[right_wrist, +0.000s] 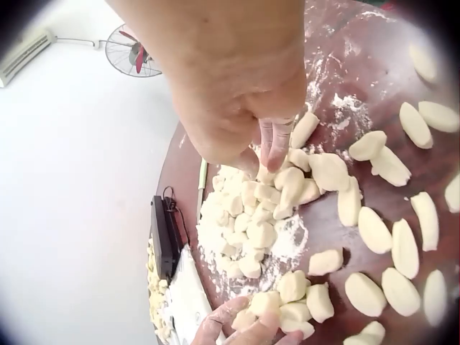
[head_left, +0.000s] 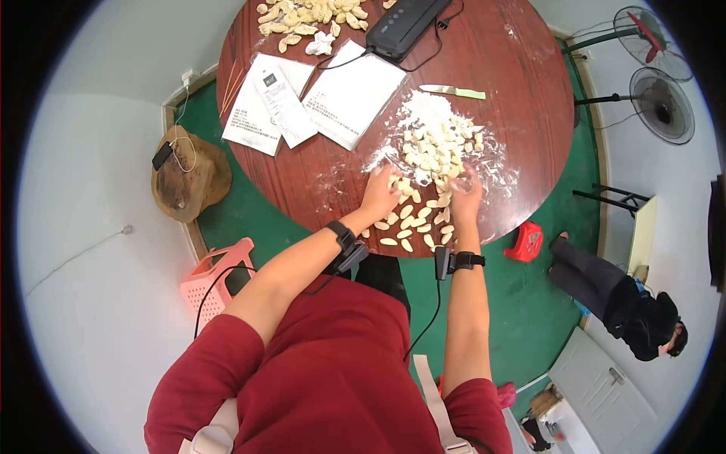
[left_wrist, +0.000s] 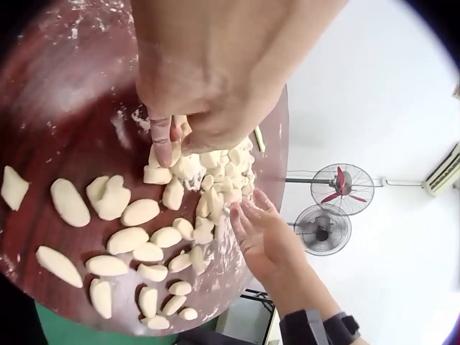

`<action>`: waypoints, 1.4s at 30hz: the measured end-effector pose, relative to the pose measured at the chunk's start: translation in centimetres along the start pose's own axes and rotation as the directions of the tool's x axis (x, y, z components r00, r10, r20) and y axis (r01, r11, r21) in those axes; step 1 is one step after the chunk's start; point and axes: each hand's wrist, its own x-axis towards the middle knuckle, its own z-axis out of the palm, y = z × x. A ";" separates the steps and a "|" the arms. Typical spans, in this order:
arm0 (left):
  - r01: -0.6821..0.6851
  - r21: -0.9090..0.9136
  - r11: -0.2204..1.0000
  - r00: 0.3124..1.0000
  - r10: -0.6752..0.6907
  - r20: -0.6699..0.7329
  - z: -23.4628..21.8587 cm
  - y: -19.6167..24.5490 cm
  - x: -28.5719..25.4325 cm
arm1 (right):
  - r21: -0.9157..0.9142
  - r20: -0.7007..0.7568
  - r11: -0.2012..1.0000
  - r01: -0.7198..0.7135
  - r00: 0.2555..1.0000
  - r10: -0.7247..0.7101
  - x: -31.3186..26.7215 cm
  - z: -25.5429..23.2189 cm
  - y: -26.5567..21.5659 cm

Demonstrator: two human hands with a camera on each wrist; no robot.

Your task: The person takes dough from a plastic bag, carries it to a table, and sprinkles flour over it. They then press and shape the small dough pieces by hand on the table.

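Observation:
Small pieces of pale dough [head_left: 435, 147] lie heaped in white flour on the round wooden table. My left hand [head_left: 380, 193] is at the heap's left edge, its fingers against a small cluster of dough pieces [right_wrist: 293, 305]. In the left wrist view one finger [left_wrist: 162, 140] points down onto a piece. On the heap's right side is my right hand [head_left: 466, 194], its fingers spread and slightly bent, fingertips at the outer pieces. Flattened oval dough pieces [left_wrist: 70, 202] lie scattered between the hands and the near table edge.
Behind the heap lies a green-handled knife [head_left: 454, 91]. White printed packets [head_left: 355, 94], a black appliance [head_left: 404, 29] with a cord and a pile of shaped dough [head_left: 310, 15] are farther back. A pink stool [head_left: 219, 280] stands left, a red stool [head_left: 525, 242] right. Another person [head_left: 620, 303] is at the right.

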 end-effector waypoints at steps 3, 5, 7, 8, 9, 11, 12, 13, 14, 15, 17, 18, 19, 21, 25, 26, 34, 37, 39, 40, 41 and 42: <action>-0.077 0.033 0.997 0.994 0.074 0.083 -1.1 1.0 2.2 | -0.156 -0.082 0.987 -0.024 0.997 0.011 -0.3 -2.5 -1.8; 0.042 -0.120 0.992 0.984 -0.020 0.174 -2.9 2.2 2.6 | -0.348 -0.061 0.934 -0.081 0.996 0.064 -0.6 -6.7 4.0; -0.122 0.069 0.990 0.985 0.112 0.133 -4.1 0.5 2.3 | -0.653 0.024 0.756 -0.045 0.996 0.080 -3.1 -9.6 4.6; -0.238 0.196 0.951 0.970 0.222 0.099 -5.0 0.2 1.7 | -0.639 0.031 0.766 -0.067 0.993 0.112 -4.8 -10.2 5.5; -0.242 0.191 0.951 0.969 0.226 0.101 -5.7 0.3 1.0 | -0.624 0.039 0.776 -0.087 0.989 0.143 -6.2 -11.0 7.3; -0.037 0.439 0.898 0.994 -0.013 0.111 -6.5 0.7 -1.7 | -0.724 -0.018 0.682 -0.103 0.991 0.130 -10.1 -9.1 5.2; -0.034 0.437 0.899 0.994 -0.016 0.109 -6.7 1.1 -2.9 | -0.617 -0.008 0.769 -0.166 0.979 0.205 -11.0 -8.2 4.9; -0.008 0.478 0.878 0.966 -0.117 0.231 -7.0 1.6 -4.1 | -0.619 -0.046 0.754 -0.219 0.969 0.244 -11.4 -6.7 4.8; 0.013 0.522 0.853 0.913 -0.223 0.342 -7.2 1.8 -5.2 | -0.618 -0.081 0.737 -0.272 0.955 0.284 -11.7 -5.6 4.7; -0.023 0.520 0.854 0.878 -0.231 0.419 -7.0 1.8 -6.1 | -0.619 -0.075 0.736 -0.273 0.954 0.291 -11.7 -5.0 4.7; -0.138 0.498 0.856 0.819 -0.184 0.543 -6.2 1.4 -7.9 | -0.582 -0.202 0.752 -0.309 0.951 0.235 -11.3 -3.8 5.0; -0.138 0.498 0.856 0.814 -0.188 0.549 -5.7 0.7 -8.3 | -0.581 -0.206 0.750 -0.318 0.948 0.242 -11.0 -3.4 4.9; -0.207 0.492 0.846 0.793 -0.149 0.590 -5.0 0.0 -8.6 | -0.560 -0.192 0.762 -0.325 0.946 0.262 -10.4 -3.1 4.5; -0.228 0.415 0.881 0.803 -0.072 0.592 -3.4 -1.6 -9.0 | -0.542 -0.145 0.793 -0.279 0.960 0.239 -9.0 -2.5 3.8; -0.118 0.151 0.981 0.919 0.050 0.390 -1.6 -1.8 -7.1 | -0.022 -0.019 0.942 -0.335 0.942 0.335 -6.3 -0.5 2.3; -0.094 0.150 0.984 0.947 0.042 0.318 -1.1 -1.4 -6.2 | 0.065 -0.001 0.924 -0.376 0.926 0.377 -5.7 -0.4 1.3; 0.014 -0.136 0.991 0.998 -0.006 0.057 -1.0 4.0 1.5 | 0.306 0.026 0.923 -0.235 0.971 0.238 -5.8 -4.1 -4.5; -0.107 0.111 0.988 0.994 0.110 -0.020 -1.7 1.8 1.5 | -0.255 0.080 0.948 -0.192 0.972 0.219 -7.4 -7.9 2.0; -0.083 0.386 0.919 0.980 0.145 -0.135 -2.3 1.4 0.8 | -0.658 0.156 0.751 -0.052 0.967 0.204 -10.0 -9.2 4.9; -0.091 0.377 0.922 0.980 0.150 -0.131 -2.8 1.1 -0.1 | -0.694 0.159 0.720 -0.031 0.968 0.195 -11.8 -8.7 5.2; 0.045 0.404 0.914 0.999 -0.048 -0.004 -3.2 0.3 -1.2 | -0.599 0.121 0.784 -0.162 0.950 0.289 -13.2 -7.8 3.7; 0.173 0.451 0.876 0.962 -0.249 0.113 -3.4 -0.1 -2.1 | -0.488 0.100 0.823 -0.290 0.918 0.383 -14.1 -6.4 2.0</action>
